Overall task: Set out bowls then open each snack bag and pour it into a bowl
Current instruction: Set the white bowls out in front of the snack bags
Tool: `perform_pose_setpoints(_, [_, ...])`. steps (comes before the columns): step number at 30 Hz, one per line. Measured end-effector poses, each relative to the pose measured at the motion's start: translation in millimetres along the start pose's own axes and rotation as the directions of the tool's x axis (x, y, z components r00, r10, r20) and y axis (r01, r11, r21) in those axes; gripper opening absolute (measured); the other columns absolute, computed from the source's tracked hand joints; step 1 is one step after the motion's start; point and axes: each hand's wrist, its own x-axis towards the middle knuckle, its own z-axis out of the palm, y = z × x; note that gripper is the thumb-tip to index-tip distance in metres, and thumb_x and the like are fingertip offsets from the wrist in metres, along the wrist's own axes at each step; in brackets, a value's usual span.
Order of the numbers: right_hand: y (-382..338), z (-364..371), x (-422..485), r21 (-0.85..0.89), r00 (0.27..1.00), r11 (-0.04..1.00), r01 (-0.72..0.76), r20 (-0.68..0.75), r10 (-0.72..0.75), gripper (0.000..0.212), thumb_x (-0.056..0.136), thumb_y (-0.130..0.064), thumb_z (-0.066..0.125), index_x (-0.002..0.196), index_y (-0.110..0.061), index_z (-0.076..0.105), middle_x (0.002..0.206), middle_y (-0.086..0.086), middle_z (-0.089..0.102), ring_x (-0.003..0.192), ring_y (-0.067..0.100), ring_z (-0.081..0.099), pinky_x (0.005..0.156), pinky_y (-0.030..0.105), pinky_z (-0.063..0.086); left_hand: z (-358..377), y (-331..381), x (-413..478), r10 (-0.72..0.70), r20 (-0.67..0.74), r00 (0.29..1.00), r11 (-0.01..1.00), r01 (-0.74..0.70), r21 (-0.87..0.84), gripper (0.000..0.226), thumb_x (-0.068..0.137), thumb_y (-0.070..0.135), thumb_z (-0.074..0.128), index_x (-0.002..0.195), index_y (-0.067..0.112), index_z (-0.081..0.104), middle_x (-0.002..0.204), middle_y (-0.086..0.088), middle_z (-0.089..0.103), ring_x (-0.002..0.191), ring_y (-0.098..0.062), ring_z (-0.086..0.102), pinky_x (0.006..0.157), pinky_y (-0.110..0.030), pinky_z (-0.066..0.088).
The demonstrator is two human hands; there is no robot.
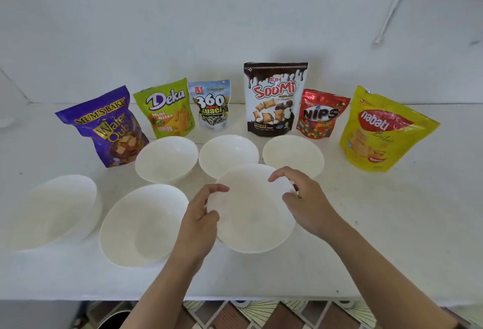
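I note the left hand (206, 215) and right hand (307, 198), fingers curled, gripping opposite rims of one white bowl (252, 220).

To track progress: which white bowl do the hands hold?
The front-right bowl, its rim held by the left hand and right hand; the rest stand untouched.

Only the arms of the person show: a left hand (201, 212) and a right hand (305, 196), both bare and slim-fingered, on a left forearm (162, 284) and a right forearm (379, 263) that are smooth, slender and uncovered right down to the lower edge of the view
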Motion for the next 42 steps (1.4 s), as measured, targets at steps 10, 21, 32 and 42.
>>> perform_pose_setpoints(10, [35.4,47.8,-7.9,0.007,0.997,0.999,-0.04,0.061,0.039,0.051,0.087,0.006,0.04,0.114,-0.032,0.059,0.113,-0.002,0.057,0.07,0.007,0.05,0.061,0.022,0.04,1.4,-23.3,-11.4,0.009,-0.054,0.999,0.988,0.0,0.157,0.048,0.099,0.0,0.043,0.123,0.04,0.054,0.125,0.028,0.051,0.119,-0.012,0.05,0.091,-0.03,0.044])
perform_pose_setpoints(21, [31.2,60.3,-5.5,0.01,0.998,0.999,-0.051,0.04,0.05,0.045,0.089,0.002,0.044,0.114,-0.032,0.059,0.112,-0.004,0.056,0.082,0.011,0.054,0.072,0.029,0.045,-19.8,-39.1,-23.2,-0.056,-0.02,0.998,0.986,0.059,0.153,0.054,0.1,-0.003,0.043,0.13,0.04,0.056,0.137,0.022,0.051,0.135,-0.013,0.042,0.11,-0.032,0.034])
perform_pose_setpoints(32, [27.2,71.1,-6.3,0.006,0.997,0.997,-0.077,0.03,0.077,0.03,0.096,-0.013,0.049,0.114,-0.036,0.055,0.125,-0.005,0.052,0.113,0.02,0.049,0.078,0.028,0.04,-23.7,-31.6,-25.5,-0.057,0.014,0.998,0.992,0.055,0.11,0.049,0.102,0.004,0.049,0.132,0.043,0.055,0.131,0.037,0.045,0.131,-0.005,0.041,0.109,-0.029,0.03])
perform_pose_setpoints(42, [1.5,65.6,-3.4,-0.067,0.986,0.986,0.151,-0.067,-0.155,0.018,0.097,-0.024,0.059,0.114,-0.028,0.061,0.123,-0.007,0.053,0.121,0.015,0.048,0.095,0.026,0.036,-66.5,-9.7,-44.9,-0.175,0.217,0.96,0.967,0.126,0.223,0.047,0.102,0.038,0.057,0.134,0.068,0.038,0.122,0.01,0.07,0.127,-0.011,0.056,0.114,-0.043,0.04])
